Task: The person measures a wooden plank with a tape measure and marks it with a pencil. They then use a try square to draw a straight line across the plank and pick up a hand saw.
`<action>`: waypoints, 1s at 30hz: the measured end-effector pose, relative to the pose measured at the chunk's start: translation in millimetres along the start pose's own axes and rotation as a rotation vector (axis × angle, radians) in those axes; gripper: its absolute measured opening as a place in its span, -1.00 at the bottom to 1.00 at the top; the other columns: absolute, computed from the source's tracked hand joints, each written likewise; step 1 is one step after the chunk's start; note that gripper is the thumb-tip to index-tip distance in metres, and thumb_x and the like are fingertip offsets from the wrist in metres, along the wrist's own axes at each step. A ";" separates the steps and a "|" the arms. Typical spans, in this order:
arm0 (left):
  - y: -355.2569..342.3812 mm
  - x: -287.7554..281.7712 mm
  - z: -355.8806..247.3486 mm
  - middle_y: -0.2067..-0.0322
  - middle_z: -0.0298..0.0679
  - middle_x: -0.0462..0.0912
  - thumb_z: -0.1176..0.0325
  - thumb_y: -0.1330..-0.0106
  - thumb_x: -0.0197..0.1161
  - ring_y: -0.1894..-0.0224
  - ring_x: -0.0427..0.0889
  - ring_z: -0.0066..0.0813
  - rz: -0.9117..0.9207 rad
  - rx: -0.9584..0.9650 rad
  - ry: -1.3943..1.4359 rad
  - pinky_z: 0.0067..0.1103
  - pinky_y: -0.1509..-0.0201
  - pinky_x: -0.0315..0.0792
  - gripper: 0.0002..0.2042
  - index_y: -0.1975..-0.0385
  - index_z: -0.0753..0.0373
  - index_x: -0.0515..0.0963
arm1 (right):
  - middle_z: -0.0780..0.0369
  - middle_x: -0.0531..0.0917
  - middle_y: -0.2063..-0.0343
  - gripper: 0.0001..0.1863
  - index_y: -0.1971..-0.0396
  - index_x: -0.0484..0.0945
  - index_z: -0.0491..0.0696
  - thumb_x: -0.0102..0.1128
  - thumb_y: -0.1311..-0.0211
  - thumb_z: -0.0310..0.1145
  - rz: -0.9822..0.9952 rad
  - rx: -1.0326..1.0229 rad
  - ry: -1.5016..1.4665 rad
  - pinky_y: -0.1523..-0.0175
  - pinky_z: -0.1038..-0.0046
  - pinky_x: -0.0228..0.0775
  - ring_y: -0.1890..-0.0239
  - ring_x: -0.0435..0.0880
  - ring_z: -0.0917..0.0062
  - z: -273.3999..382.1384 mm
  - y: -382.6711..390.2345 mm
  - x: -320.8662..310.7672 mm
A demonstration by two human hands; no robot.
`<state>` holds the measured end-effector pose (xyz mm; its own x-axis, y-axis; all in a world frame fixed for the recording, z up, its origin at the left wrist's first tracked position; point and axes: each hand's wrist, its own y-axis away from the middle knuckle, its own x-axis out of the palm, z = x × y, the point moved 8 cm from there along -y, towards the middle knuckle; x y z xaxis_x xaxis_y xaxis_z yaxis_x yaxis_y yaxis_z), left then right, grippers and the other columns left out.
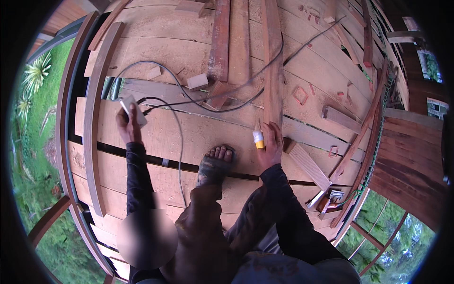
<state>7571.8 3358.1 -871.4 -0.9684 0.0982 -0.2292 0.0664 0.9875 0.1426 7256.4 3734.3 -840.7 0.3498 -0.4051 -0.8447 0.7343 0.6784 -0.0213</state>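
Note:
My left hand (pixel 130 124) grips a pale rectangular block (pixel 134 110) that looks like an extension socket, with dark cords (pixel 152 100) at its right side. Its fingers wrap round the block's lower left part. My right hand (pixel 270 143) is in front of my right knee, fingers partly bent. Along its thumb side is a small white and yellow tube (pixel 258 136) with a narrow tan tip pointing away from me, seemingly pinched there; the thumb's grip is hard to make out. Just beyond this hand, a long ribbed board (pixel 273 71) runs away from me.
My sandalled foot (pixel 218 161) stands on the plank floor (pixel 156 128), which has dark gaps. Cables cross the middle. Wood offcuts (pixel 197 81) lie about, with a short ribbed board (pixel 309 165) at right. Tools (pixel 331 199) lie near the right edge. A long rail (pixel 97 123) borders the left.

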 end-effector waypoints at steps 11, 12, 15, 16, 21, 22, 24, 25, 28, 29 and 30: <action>100.2 154.9 -56.1 0.02 -0.09 0.65 0.32 -0.33 0.36 -0.02 0.67 -0.32 0.581 0.293 -0.234 -0.43 -0.11 0.52 -0.52 -0.20 0.30 0.44 | -0.20 -0.32 -0.47 0.45 -0.51 -0.38 -0.07 0.37 0.11 0.42 0.232 0.321 0.306 -0.43 -0.32 -0.42 -0.49 -0.35 -0.24 -82.3 42.1 49.8; 120.5 177.8 -66.5 0.13 -0.17 0.69 0.43 -0.34 0.32 0.05 0.71 -0.45 0.661 0.421 -0.294 -0.54 -0.10 0.51 -0.58 -0.18 0.29 0.44 | -0.20 -0.33 -0.47 0.45 -0.51 -0.38 -0.07 0.36 0.12 0.43 0.241 0.330 0.305 -0.43 -0.32 -0.43 -0.49 -0.37 -0.23 -84.3 43.2 49.3; 160.7 221.9 -70.2 0.21 -0.13 0.70 0.30 -0.31 0.38 0.13 0.73 -0.31 0.851 0.371 -0.249 -0.45 -0.02 0.56 -0.61 -0.10 0.26 0.51 | -0.19 -0.38 -0.48 0.47 -0.51 -0.37 -0.07 0.35 0.15 0.46 0.292 0.371 0.275 -0.43 -0.31 -0.46 -0.50 -0.43 -0.21 -85.5 44.6 45.1; 171.8 235.4 -63.4 0.23 -0.14 0.70 0.31 -0.31 0.38 0.14 0.73 -0.32 0.911 0.363 -0.224 -0.45 -0.01 0.56 -0.62 -0.08 0.25 0.52 | -0.17 -0.37 -0.48 0.46 -0.51 -0.35 -0.07 0.35 0.15 0.45 0.299 0.389 0.273 -0.44 -0.30 -0.46 -0.51 -0.43 -0.19 -85.7 42.8 40.8; 218.8 281.5 -48.3 0.27 -0.20 0.71 0.34 -0.34 0.34 0.16 0.72 -0.41 1.127 0.388 -0.283 -0.48 -0.01 0.57 -0.66 -0.06 0.29 0.52 | -0.09 -0.31 -0.51 0.40 -0.52 -0.27 -0.03 0.43 0.13 0.33 0.271 0.471 0.133 -0.48 -0.22 -0.47 -0.54 -0.41 -0.10 -83.4 41.7 29.7; 230.8 292.5 -50.1 0.26 -0.20 0.71 0.34 -0.35 0.34 0.17 0.71 -0.43 1.176 0.402 -0.286 -0.49 -0.01 0.56 -0.66 -0.06 0.29 0.52 | -0.09 -0.28 -0.51 0.37 -0.52 -0.23 -0.01 0.47 0.14 0.26 0.224 0.450 0.081 -0.47 -0.23 -0.44 -0.53 -0.37 -0.11 -83.8 42.5 26.0; 253.9 312.9 -52.6 0.26 -0.21 0.71 0.35 -0.36 0.32 0.19 0.70 -0.45 1.274 0.439 -0.290 -0.50 -0.01 0.56 -0.67 -0.06 0.30 0.52 | -0.08 -0.20 -0.50 0.32 -0.52 -0.14 0.03 0.54 0.16 0.13 0.111 0.405 -0.016 -0.45 -0.26 -0.39 -0.53 -0.28 -0.12 -83.8 45.5 15.5; 266.2 324.6 -47.6 0.24 -0.22 0.71 0.36 -0.37 0.31 0.18 0.68 -0.48 1.342 0.437 -0.304 -0.51 -0.02 0.54 -0.67 -0.07 0.31 0.52 | -0.07 -0.21 -0.51 0.30 -0.52 -0.13 0.04 0.54 0.15 0.10 0.143 0.406 -0.032 -0.47 -0.24 -0.39 -0.54 -0.28 -0.10 -85.7 48.1 14.2; 320.2 357.4 -52.2 0.12 -0.26 0.67 0.29 -0.42 0.26 0.05 0.61 -0.54 1.543 0.425 -0.451 -0.54 -0.09 0.47 -0.65 -0.13 0.28 0.50 | -0.05 -0.17 -0.51 0.17 -0.51 0.00 0.07 0.50 0.10 0.01 0.101 0.371 -0.123 -0.50 -0.17 -0.33 -0.55 -0.22 -0.03 -99.0 64.0 5.1; 332.5 363.4 -55.1 0.12 -0.24 0.67 0.23 -0.44 0.24 0.07 0.62 -0.54 1.574 0.454 -0.458 -0.54 -0.07 0.47 -0.64 -0.13 0.29 0.51 | -0.05 -0.12 -0.50 0.10 -0.48 0.07 0.06 0.48 0.06 0.00 0.082 0.360 -0.131 -0.51 -0.14 -0.31 -0.55 -0.19 -0.01 -98.9 65.9 7.9; 353.0 370.7 -53.2 0.14 -0.22 0.68 0.26 -0.42 0.26 0.09 0.63 -0.53 1.633 0.482 -0.456 -0.53 -0.06 0.49 -0.64 -0.12 0.30 0.51 | -0.04 -0.07 -0.50 0.03 -0.46 0.14 0.05 0.46 0.03 0.00 0.065 0.368 -0.130 -0.52 -0.11 -0.29 -0.54 -0.16 0.00 -105.5 78.0 8.7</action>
<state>7223.5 3736.6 -854.8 0.2866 0.8731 -0.3943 0.9509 -0.2092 0.2279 7255.3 3848.4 -906.2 0.4561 -0.4587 -0.7626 0.8592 0.4501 0.2431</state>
